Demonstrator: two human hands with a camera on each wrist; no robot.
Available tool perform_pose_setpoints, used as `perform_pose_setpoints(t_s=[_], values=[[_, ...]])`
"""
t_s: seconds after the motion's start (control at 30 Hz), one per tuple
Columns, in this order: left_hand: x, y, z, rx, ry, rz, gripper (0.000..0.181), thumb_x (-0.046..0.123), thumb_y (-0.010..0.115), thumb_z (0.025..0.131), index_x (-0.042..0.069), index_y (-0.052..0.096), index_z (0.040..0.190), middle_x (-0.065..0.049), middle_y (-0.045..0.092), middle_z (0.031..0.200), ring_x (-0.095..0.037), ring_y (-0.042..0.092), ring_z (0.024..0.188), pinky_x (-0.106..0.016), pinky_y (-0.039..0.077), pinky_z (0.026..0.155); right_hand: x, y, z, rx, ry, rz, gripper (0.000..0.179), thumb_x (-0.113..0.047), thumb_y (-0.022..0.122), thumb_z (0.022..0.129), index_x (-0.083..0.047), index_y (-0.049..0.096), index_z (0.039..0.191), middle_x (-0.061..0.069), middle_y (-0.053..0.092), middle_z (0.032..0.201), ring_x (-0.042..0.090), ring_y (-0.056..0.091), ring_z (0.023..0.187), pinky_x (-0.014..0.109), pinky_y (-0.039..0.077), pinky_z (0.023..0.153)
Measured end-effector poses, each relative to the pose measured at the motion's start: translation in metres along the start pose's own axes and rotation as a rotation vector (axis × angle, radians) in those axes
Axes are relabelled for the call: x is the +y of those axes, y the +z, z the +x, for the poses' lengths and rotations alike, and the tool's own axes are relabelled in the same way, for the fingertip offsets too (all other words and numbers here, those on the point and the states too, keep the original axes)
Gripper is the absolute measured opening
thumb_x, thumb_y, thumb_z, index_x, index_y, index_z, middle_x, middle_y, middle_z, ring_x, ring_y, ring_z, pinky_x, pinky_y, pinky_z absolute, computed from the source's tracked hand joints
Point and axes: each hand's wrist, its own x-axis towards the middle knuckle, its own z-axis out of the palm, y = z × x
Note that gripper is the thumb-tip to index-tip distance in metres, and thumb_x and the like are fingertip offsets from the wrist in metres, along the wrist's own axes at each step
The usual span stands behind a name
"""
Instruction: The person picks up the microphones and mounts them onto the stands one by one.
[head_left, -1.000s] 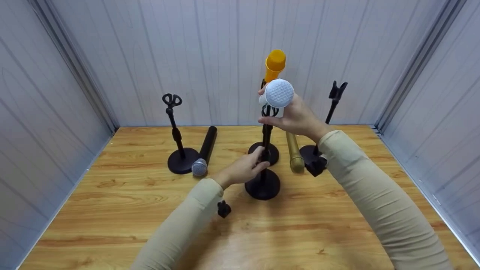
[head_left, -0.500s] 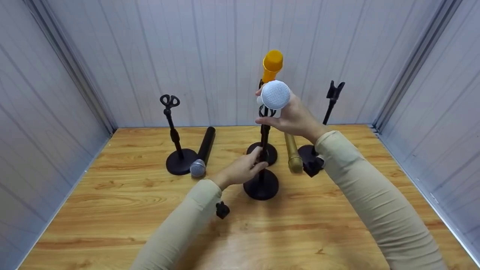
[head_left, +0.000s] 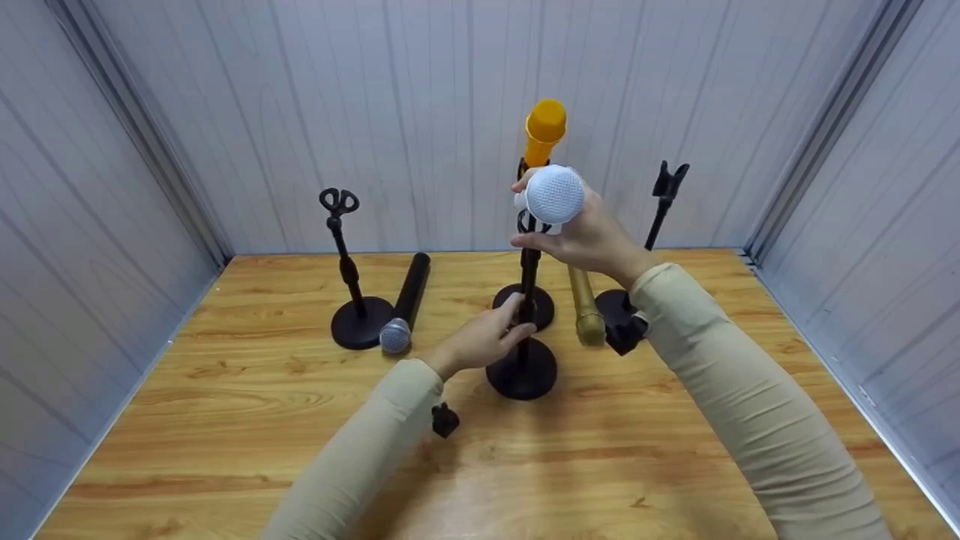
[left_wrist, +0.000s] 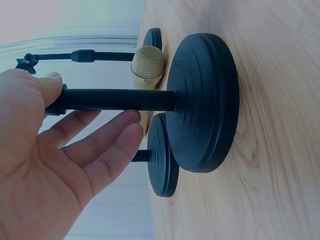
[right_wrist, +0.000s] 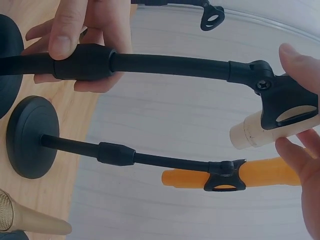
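Note:
My left hand [head_left: 484,337] grips the pole of the nearest black microphone stand [head_left: 523,371], its thumb on the collar in the right wrist view. The stand's round base is on the table. At its top, my right hand [head_left: 596,236] holds a white microphone [head_left: 555,195] by the body, with the mesh head facing up toward me. In the right wrist view the white body lies in the stand's clip [right_wrist: 287,107], partly hidden by the fingers. Right behind, a yellow microphone [head_left: 546,131] sits in the clip of a second stand [right_wrist: 117,154].
On the left stand a bare-clipped stand [head_left: 360,322] and a black microphone [head_left: 409,300] with a silver head, lying down. A gold microphone [head_left: 587,311] lies right of centre, beside another stand [head_left: 664,195] with a bare clip. Pale panel walls [head_left: 337,97] enclose the wooden table [head_left: 225,390].
The white microphone's head has dipped slightly in my right hand. My left hand stays on the pole, and the view has shifted a little.

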Motion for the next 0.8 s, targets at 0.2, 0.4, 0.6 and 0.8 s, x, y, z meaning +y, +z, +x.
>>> perform_pose_setpoints(t_s=[0.2, 0.4, 0.6, 0.8], values=[[-0.0008, 0.0001, 0.0002, -0.002, -0.008, -0.008, 0.032, 0.02, 0.049, 0.109, 0.002, 0.042, 0.135, -0.019, 0.068, 0.11, -0.028, 0.069, 0.099, -0.042, 0.053, 0.083, -0.0015, 0.0005, 0.0004, 0.016, 0.001, 0.014, 0.059, -0.01, 0.089, 0.079, 0.0, 0.058, 0.128, 0.013, 0.057, 0.13, 0.024, 0.053, 0.119, 0.041, 0.042, 0.104], [-0.001, 0.0003, 0.0012, 0.001, -0.019, 0.001, 0.035, 0.023, 0.048, 0.11, 0.004, 0.042, 0.139, -0.015, 0.068, 0.114, -0.025, 0.069, 0.103, -0.04, 0.054, 0.086, -0.0025, 0.0021, 0.0005, 0.015, -0.028, -0.079, 0.056, -0.019, 0.084, 0.086, -0.01, 0.058, 0.135, 0.005, 0.066, 0.123, 0.025, 0.051, 0.11, 0.038, 0.045, 0.092], [-0.0015, 0.0003, 0.0018, 0.009, -0.026, 0.016, 0.035, 0.024, 0.048, 0.11, 0.006, 0.042, 0.138, -0.011, 0.067, 0.115, -0.021, 0.068, 0.105, -0.037, 0.055, 0.087, -0.0034, 0.0026, 0.0031, 0.004, -0.027, -0.133, 0.063, -0.02, 0.084, 0.087, -0.015, 0.055, 0.143, -0.004, 0.067, 0.122, 0.018, 0.048, 0.108, 0.038, 0.043, 0.092], [-0.0017, 0.0009, 0.0004, -0.006, -0.022, 0.0, 0.037, 0.027, 0.046, 0.11, 0.005, 0.04, 0.139, -0.012, 0.067, 0.111, -0.025, 0.069, 0.102, -0.039, 0.054, 0.086, -0.0049, 0.0036, 0.0035, -0.011, -0.006, -0.101, 0.065, -0.018, 0.085, 0.086, -0.013, 0.055, 0.144, -0.004, 0.067, 0.121, 0.019, 0.049, 0.106, 0.038, 0.042, 0.094]])
